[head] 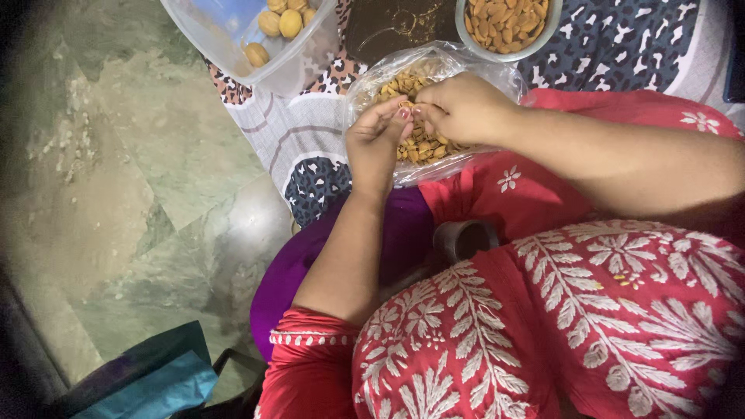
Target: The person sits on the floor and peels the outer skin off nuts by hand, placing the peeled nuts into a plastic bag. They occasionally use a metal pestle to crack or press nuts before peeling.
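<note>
A clear plastic tub (233, 46) of pale round nuts sits beside a grey bowl (543, 35) of brown kernels; a teal bag (147, 380) lies on the marble floor (124, 178)

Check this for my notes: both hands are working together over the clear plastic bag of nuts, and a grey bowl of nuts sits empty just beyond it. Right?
Not quite. The head view shows the grey bowl full of nuts, not empty. The rest holds: the left hand and right hand meet over the clear plastic bag of nuts.

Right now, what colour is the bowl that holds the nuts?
Pale grey-green bowl, seen best in the head view.
</note>
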